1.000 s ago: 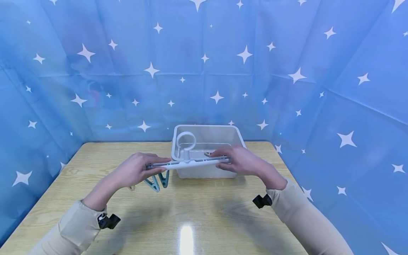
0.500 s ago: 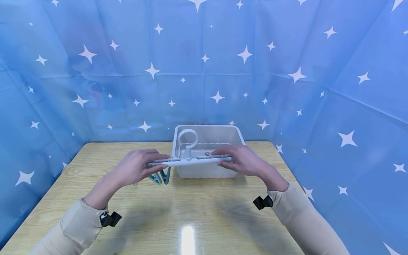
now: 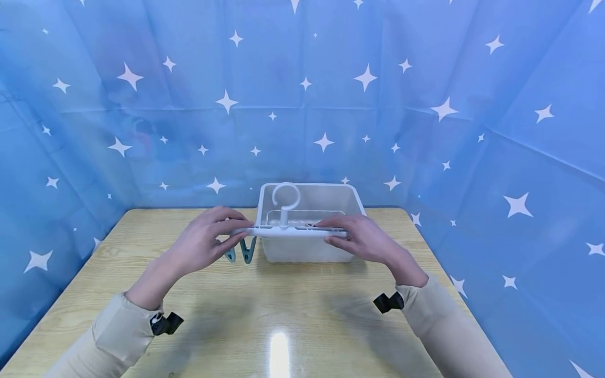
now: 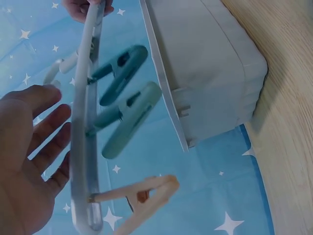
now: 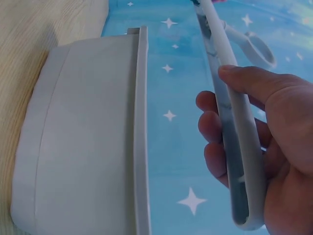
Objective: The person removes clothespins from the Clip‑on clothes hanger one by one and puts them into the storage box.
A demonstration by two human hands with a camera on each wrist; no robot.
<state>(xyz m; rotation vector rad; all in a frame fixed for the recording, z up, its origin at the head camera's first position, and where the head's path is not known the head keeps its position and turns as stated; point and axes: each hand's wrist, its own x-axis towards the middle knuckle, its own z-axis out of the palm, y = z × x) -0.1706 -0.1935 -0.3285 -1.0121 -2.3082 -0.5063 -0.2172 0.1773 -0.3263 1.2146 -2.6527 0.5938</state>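
A white clip hanger [image 3: 302,231] with a ring-shaped hook [image 3: 286,195] is held up in front of a white plastic bin. My right hand [image 3: 361,239] grips its right end, thumb on the near face and fingers curled behind, clearest in the right wrist view. At the other end, my left hand [image 3: 205,239] has relaxed, spread fingers at the bar; in the left wrist view its thumb stands off the bar. Below the bar hang a dark teal clip [image 4: 124,73], a lighter green clip [image 4: 131,120] and a peach clip [image 4: 151,196].
The white bin [image 3: 309,252] stands at the back of the wooden table [image 3: 227,320]; a small item inside is mostly hidden by the right hand. Blue star-patterned cloth [image 3: 283,131] hangs behind and at both sides.
The hanger has tipped up, so its bar lies more level and its hook stands upright. The left hand has risen slightly; the right hand stays nearly in place.
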